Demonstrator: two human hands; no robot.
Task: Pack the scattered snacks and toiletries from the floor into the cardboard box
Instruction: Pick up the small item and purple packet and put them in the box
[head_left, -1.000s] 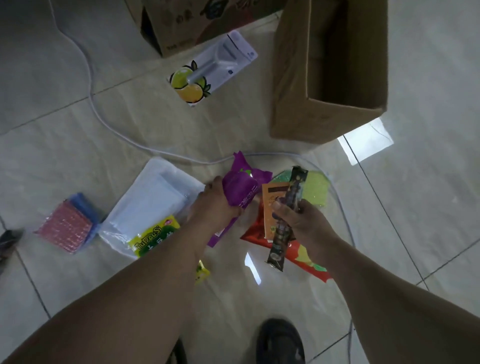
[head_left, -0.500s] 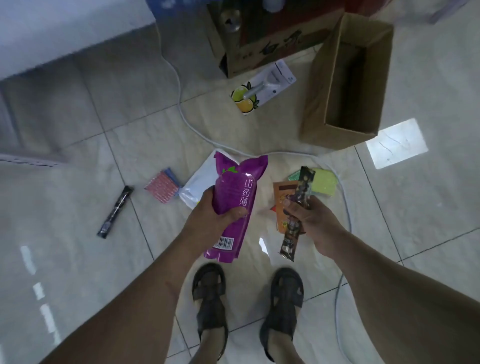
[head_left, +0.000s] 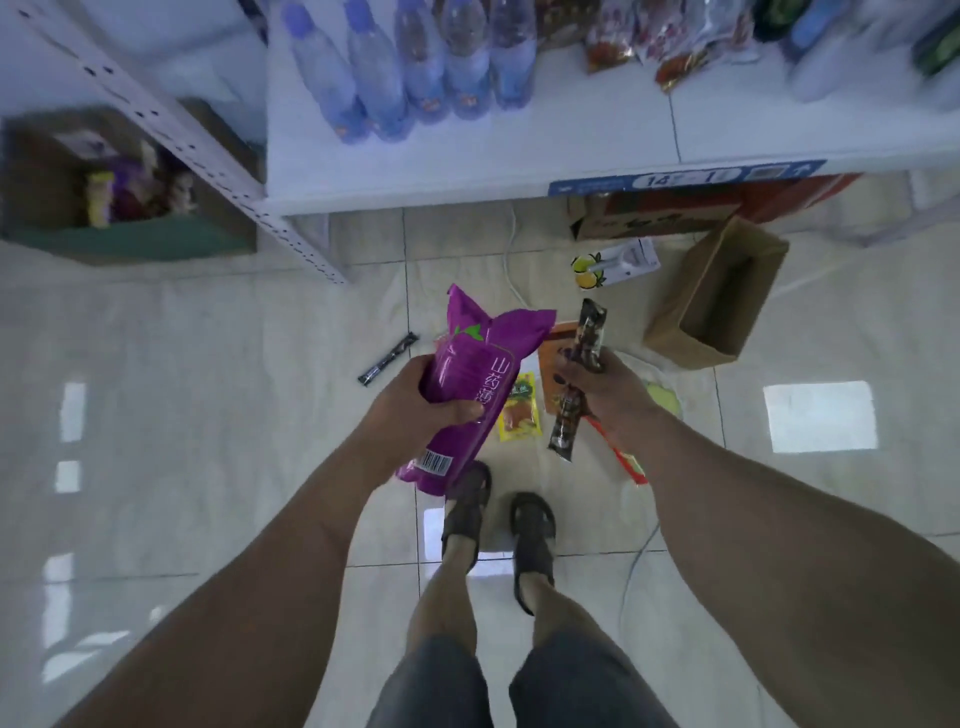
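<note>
Place: a small shop aisle.
Shelving: white metal shelf (head_left: 519, 171) on a perforated upright (head_left: 208, 156).
Stock: water bottles (head_left: 415, 67) in a row, bagged snacks (head_left: 670, 31) beside them.
Label: blue price strip (head_left: 685, 179) along the shelf edge.
Floor: glossy pale tiles (head_left: 182, 415).

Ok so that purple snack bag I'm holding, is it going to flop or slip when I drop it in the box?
The purple snack bag probably keeps its shape: it sticks out both sides of the left hand without drooping. Its glossy film may be slippery. It looks puffy, so likely light, and could tilt in the cardboard box.
</note>
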